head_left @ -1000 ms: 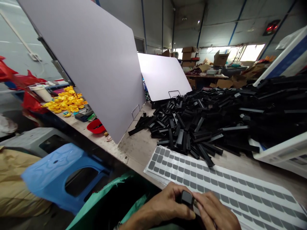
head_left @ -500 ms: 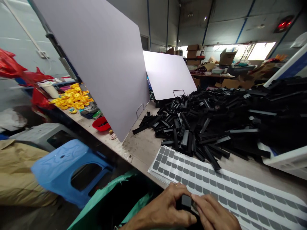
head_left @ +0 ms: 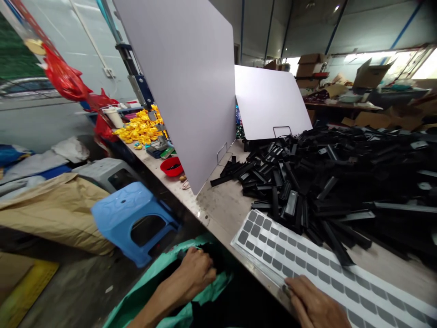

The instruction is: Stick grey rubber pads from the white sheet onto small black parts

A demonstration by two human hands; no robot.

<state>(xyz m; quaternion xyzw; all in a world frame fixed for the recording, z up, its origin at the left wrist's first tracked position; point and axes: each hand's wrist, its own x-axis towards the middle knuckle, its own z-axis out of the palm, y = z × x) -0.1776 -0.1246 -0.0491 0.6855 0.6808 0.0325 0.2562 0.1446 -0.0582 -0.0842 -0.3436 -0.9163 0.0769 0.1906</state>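
My left hand [head_left: 197, 269] is closed over the mouth of a green bag [head_left: 146, 278], and a bit of a black plastic piece [head_left: 182, 255] shows beside its fingers. My right hand [head_left: 316, 301] rests at the front edge of a white sheet [head_left: 273, 240] with rows of grey rounded pads. Its thumb and fingers are pressed together, with something small and greyish at the tips that I cannot make out. Beyond the sheet lies a big heap of black plastic pieces [head_left: 292, 202], a few overlapping the sheet's far edge.
Two pale panels, one near [head_left: 191, 91] and one farther [head_left: 269, 102], stand on the table. Left of them are a red bowl [head_left: 171, 167] and yellow pieces [head_left: 139, 127]. A blue stool [head_left: 128, 200] and a tan sack [head_left: 61, 209] stand on the floor.
My hands were together around a black piece and have parted. The left moved left over the green bag; the right stays by the sheet. The view has turned left.
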